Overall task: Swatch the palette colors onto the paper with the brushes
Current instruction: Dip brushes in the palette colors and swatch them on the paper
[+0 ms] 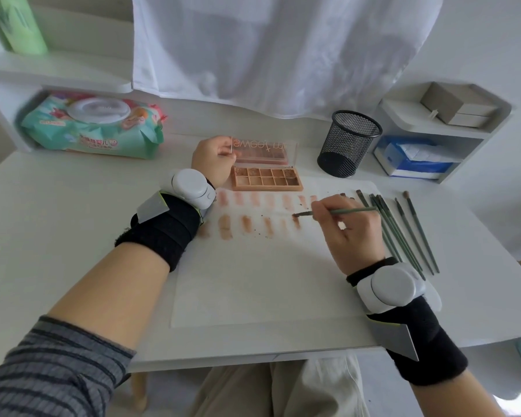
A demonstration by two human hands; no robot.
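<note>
A white sheet of paper lies on the table with two rows of tan and brown swatches near its far edge. Behind it sits an open peach palette with a clear lid. My left hand holds the left edge of that lid. My right hand pinches a green-handled brush. Its dark tip touches the paper at the right end of the lower swatch row. Several more green brushes lie on the paper's right side.
A black mesh cup stands right of the palette. A wet-wipes pack lies at the back left under a shelf. A white shelf unit with a tissue box stands at the back right. White cloth hangs behind.
</note>
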